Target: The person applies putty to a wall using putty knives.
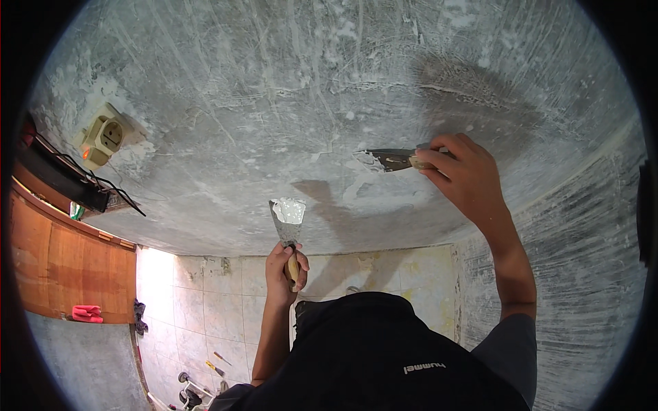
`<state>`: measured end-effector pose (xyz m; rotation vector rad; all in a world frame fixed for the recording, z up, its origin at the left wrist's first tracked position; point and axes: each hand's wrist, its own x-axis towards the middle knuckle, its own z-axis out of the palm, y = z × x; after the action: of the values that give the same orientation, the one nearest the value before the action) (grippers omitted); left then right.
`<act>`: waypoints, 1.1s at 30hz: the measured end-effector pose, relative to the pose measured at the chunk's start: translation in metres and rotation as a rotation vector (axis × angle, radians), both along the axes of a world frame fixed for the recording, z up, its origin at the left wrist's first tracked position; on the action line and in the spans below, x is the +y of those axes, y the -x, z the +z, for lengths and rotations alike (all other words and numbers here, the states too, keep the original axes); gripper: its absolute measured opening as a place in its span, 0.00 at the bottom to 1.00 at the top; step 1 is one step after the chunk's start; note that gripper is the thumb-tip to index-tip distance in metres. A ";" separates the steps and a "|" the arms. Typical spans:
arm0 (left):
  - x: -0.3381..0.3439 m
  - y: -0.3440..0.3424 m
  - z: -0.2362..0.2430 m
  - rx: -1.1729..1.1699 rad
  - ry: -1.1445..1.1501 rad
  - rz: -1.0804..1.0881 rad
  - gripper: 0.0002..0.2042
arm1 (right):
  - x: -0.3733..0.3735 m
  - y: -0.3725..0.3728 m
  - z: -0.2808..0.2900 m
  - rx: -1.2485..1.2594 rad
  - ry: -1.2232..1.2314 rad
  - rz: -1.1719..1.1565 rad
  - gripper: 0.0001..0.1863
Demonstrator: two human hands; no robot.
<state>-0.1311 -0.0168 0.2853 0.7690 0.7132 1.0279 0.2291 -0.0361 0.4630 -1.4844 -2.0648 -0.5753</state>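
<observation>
My left hand (288, 270) is closed round the wooden handle of an upright putty knife (279, 218), whose metal blade carries a lump of white paste (293, 211). Higher up on the right, my right hand (456, 171) grips the short handle of a second, dark-bladed scraper (396, 159). Its blade lies sideways against the grey, patchy wall (322, 103), with white paste at its tip and a pale smear just below. The shadows of my arms fall on the wall.
At the upper left are a socket block (108, 137) with dark cables and a wooden cabinet (68, 260) holding a red cloth (88, 314). Below lie a tiled floor (195, 308), loose hand tools (216, 370) and a white wheeled frame (199, 394). A streaked wall (569, 274) bounds the right side.
</observation>
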 end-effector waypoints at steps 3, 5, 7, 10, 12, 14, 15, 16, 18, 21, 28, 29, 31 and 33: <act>0.001 0.002 -0.001 0.001 0.006 -0.011 0.14 | -0.003 0.007 0.004 -0.019 -0.003 0.014 0.12; 0.003 0.000 0.000 0.011 0.005 -0.017 0.14 | 0.001 0.014 0.002 -0.039 -0.012 0.026 0.12; 0.005 -0.002 0.001 0.022 0.004 -0.028 0.14 | 0.007 0.019 -0.004 -0.056 -0.020 0.033 0.11; 0.007 -0.004 0.001 -0.009 -0.002 -0.034 0.15 | 0.014 0.018 -0.014 -0.114 -0.078 0.014 0.10; 0.007 -0.004 0.001 -0.014 0.002 -0.033 0.15 | 0.016 0.017 -0.015 -0.115 -0.108 -0.002 0.08; 0.005 -0.004 0.002 0.001 -0.002 -0.034 0.14 | 0.011 0.013 -0.009 -0.121 -0.113 -0.024 0.09; 0.005 -0.004 0.002 0.013 -0.006 -0.033 0.13 | 0.008 0.011 -0.004 -0.128 -0.118 -0.044 0.09; 0.004 -0.002 0.002 0.015 -0.006 -0.030 0.13 | 0.004 0.009 0.000 -0.126 -0.118 -0.041 0.09; 0.004 0.001 0.001 0.016 -0.005 -0.036 0.13 | -0.004 0.007 0.006 -0.078 -0.124 -0.062 0.11; 0.004 0.004 -0.002 0.019 0.003 -0.026 0.13 | -0.012 0.009 0.007 -0.062 -0.111 -0.036 0.13; 0.008 -0.002 0.000 0.020 -0.012 -0.039 0.13 | 0.004 0.021 -0.017 -0.086 -0.104 0.032 0.11; 0.008 -0.003 0.000 0.021 -0.016 -0.034 0.13 | 0.007 0.022 -0.021 -0.121 -0.107 -0.005 0.11; 0.008 -0.005 0.000 0.021 -0.019 -0.033 0.13 | 0.009 0.019 -0.023 -0.157 -0.111 -0.045 0.11; 0.007 -0.005 0.001 0.014 -0.019 -0.039 0.13 | 0.010 0.013 -0.024 -0.110 -0.122 -0.030 0.12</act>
<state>-0.1259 -0.0095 0.2860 0.8037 0.6987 0.9965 0.2163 -0.0258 0.4395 -1.4439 -2.0532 -0.7966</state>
